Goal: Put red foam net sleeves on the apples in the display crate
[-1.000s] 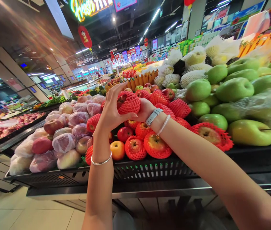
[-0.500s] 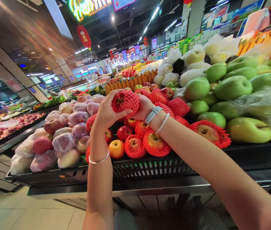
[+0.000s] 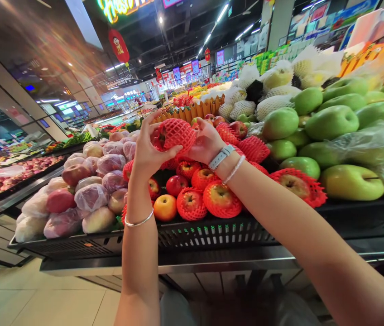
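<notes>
Just above the heap, an apple in a red foam net [image 3: 177, 136] is held up between my two hands. My left hand [image 3: 147, 147] cups its left side, thumb across the lower front and fingers raised and spread around the upper left. From the right, my right hand [image 3: 207, 144] supports the same apple; some of its fingers are hidden behind the net. Directly below lie a netted apple [image 3: 191, 203], a larger netted apple [image 3: 222, 198], a bare red apple [image 3: 177, 186] and a yellow-orange apple [image 3: 165, 207].
Plastic-wrapped peach-like fruit [image 3: 92, 198] is piled on the left, green pear-like fruit [image 3: 331, 122] on the right. White foam-netted fruit [image 3: 276, 102] sits behind. A black slotted crate edge [image 3: 208, 235] runs along the front, above a metal rail [image 3: 178, 265].
My left fingers have lifted and spread away from the apple's top. The apple has shifted slightly left, and more of my right hand's fingers show.
</notes>
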### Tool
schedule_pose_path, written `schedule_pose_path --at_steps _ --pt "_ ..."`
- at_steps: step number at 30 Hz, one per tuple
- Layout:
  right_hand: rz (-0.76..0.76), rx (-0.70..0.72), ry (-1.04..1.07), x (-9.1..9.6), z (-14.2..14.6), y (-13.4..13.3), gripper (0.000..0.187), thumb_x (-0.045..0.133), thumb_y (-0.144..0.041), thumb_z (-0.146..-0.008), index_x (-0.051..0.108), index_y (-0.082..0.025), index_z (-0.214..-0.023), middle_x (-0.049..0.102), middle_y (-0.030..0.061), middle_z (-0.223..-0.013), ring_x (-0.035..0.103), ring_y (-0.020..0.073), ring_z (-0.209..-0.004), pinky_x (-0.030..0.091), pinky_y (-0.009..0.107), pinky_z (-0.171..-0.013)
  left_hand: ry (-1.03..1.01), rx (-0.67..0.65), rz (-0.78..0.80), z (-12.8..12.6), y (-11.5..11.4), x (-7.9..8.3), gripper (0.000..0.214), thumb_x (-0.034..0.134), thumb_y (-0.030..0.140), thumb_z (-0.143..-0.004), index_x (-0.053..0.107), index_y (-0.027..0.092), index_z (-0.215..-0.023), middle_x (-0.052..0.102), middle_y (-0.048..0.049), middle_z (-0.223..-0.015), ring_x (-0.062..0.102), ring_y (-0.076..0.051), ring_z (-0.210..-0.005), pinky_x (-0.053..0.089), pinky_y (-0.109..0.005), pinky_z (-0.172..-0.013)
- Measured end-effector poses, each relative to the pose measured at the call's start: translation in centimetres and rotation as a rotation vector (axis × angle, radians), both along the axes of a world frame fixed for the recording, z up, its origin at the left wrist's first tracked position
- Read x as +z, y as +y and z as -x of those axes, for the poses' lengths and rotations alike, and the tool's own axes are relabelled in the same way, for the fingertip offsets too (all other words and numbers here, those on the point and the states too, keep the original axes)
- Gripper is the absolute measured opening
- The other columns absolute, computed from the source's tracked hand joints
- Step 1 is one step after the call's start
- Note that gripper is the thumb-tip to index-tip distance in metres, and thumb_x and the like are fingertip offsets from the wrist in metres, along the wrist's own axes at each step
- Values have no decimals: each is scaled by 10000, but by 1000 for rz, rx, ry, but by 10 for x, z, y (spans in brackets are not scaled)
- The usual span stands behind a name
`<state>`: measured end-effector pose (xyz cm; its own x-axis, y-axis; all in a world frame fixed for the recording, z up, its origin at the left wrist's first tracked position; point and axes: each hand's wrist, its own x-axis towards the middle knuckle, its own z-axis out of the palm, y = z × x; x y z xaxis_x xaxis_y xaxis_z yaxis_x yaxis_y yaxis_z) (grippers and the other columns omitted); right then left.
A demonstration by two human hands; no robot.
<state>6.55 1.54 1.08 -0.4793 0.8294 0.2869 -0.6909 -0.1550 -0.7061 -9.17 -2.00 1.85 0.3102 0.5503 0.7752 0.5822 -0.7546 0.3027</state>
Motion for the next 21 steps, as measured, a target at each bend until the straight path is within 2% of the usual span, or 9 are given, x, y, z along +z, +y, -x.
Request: schedule_pose_path --at_steps 4,8,11,15,21 --pt "190 34 -25 9 -2 -15 460 154 -476 -974 527 -210 -929 629 70 -797 621 251 -854 548 515 -810 26 38 86 8 -15 6 918 748 525 -683 276 260 -1424 621 -95 -1264 621 -224 -1160 518 -339 -985" --pt "245 -103 -52 11 -6 -17 437 209 -478 -976 551 -209 -931 633 58 -840 608 211 -837 524 452 -841 115 285 175 23 -28 10 887 804 445 -627 371 227 -1370 589 -95 -1297 580 -252 -1211 483 -377 -1036" --pt "240 -145 -63 10 -8 -14 418 244 -482 -968 569 -219 -956 640 50 -878 594 211 -890 478 492 -915 194 421 269 33 -30 10 805 808 444 -617 437 213 -1293 582 -89 -1289 579 -261 -1193 479 -405 -1032" --pt "217 -121 -115 9 -11 -11 377 310 -496 -951 583 -235 -954 643 40 -878 577 219 -939 424 548 -978 223 420 365 37 -26 7 710 787 493 -629 468 228 -1206 621 -60 -1172 619 -245 -1095 502 -406 -979" --pt "200 -61 -217 11 -6 -20 253 416 -425 -911 571 -226 -907 604 32 -843 558 194 -837 469 476 -916 219 426 346 37 -22 5 670 777 493 -626 483 223 -1165 611 -57 -1121 608 -247 -1082 495 -404 -974"
